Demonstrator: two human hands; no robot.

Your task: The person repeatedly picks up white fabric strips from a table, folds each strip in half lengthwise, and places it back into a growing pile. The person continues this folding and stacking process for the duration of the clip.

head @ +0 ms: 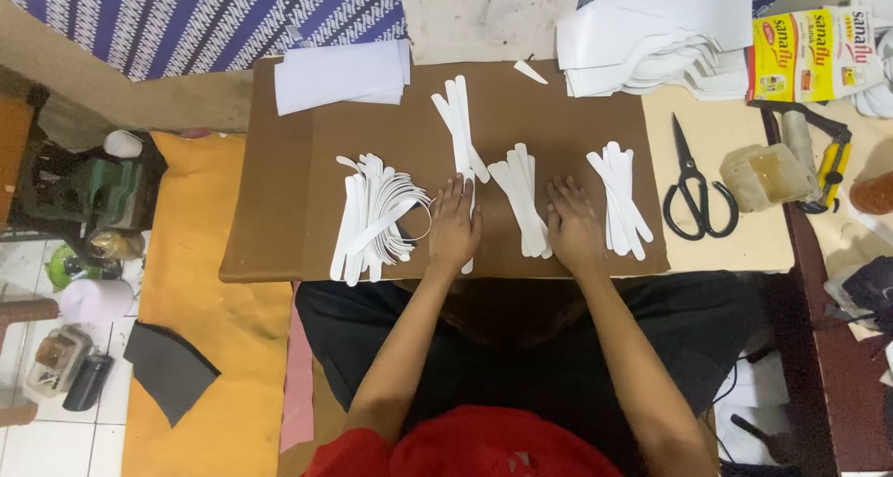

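My left hand [453,228] lies flat on the brown board [279,189], its fingers resting on the lower end of a long bundle of white strips [459,124]. My right hand [573,226] lies flat on the board between two other bundles of white strips, one to its left [521,198] and one to its right [621,198]. A larger heap of curved white strips [372,215] lies left of my left hand. Neither hand grips anything.
A stack of white sheets [340,72] sits at the board's far left, a bigger pile of white cut pieces [651,35] at the far right. Black scissors [696,187], a glue jar [765,175] and a yellow box [807,54] lie right of the board.
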